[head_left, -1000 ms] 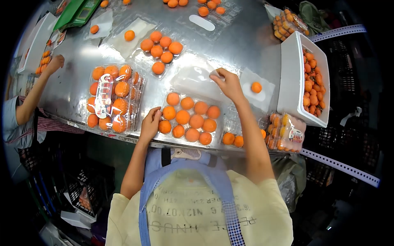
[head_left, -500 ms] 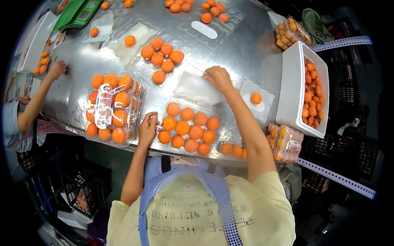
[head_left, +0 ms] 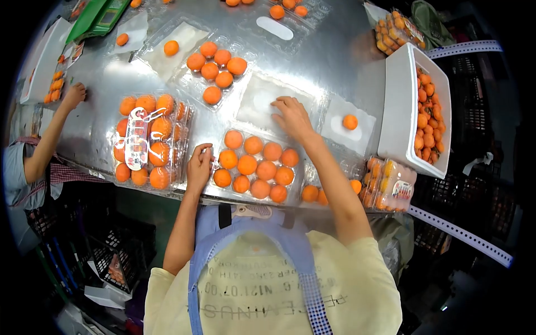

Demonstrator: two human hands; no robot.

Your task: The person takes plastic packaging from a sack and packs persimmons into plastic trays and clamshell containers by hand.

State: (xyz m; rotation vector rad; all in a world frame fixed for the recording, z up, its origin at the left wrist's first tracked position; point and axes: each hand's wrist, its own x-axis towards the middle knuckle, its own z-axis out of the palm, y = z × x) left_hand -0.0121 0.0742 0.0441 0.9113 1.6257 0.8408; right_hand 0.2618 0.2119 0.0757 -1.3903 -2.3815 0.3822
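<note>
An open clear plastic clamshell box lies in front of me, its near half filled with rows of orange fruit. Its far half, the lid, carries a thin white liner sheet. My right hand rests over the liner's right part, fingers spread and bent, holding nothing visible. At the box's left edge is my left hand, its fingers curled around that edge; the fingertips are partly hidden. Just left of it stands a closed, labelled clamshell packed with orange fruit.
On the right stands a white foam box of orange fruit, with packed clamshells near it. Farther back is a part-filled tray. Another person's hand is at the left. A green tray lies back left.
My right hand has drawn slightly nearer to me across the liner, and its fingers have spread. The left hand stays at the box's left edge. The view has shifted a little.
</note>
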